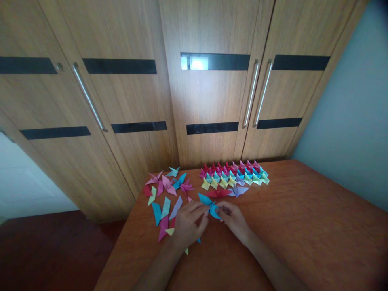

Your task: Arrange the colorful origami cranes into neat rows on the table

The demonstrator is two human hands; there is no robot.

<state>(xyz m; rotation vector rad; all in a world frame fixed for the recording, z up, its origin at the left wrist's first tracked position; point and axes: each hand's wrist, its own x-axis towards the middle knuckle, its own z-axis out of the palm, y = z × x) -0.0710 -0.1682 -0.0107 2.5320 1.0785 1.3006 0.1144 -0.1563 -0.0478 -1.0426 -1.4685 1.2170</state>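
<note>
A blue folded paper crane (213,209) is held between both hands above the wooden table. My left hand (190,222) pinches its left side, and my right hand (232,217) grips the right side with thumb and fingers. Just beyond the held piece lie a red crane (218,193) and a lilac crane (238,190). Several coloured folded papers, such as a teal one (165,207) and a magenta one (163,228), lie left of my left hand, which partly hides others beneath it.
Rows of small folded cranes (232,176) stand at the table's back. Loose pink and blue cranes (169,185) lie at the back left. The brown table (303,226) extends right, towards a pale wall. Behind it rises a wooden wardrobe (209,97) with metal handles.
</note>
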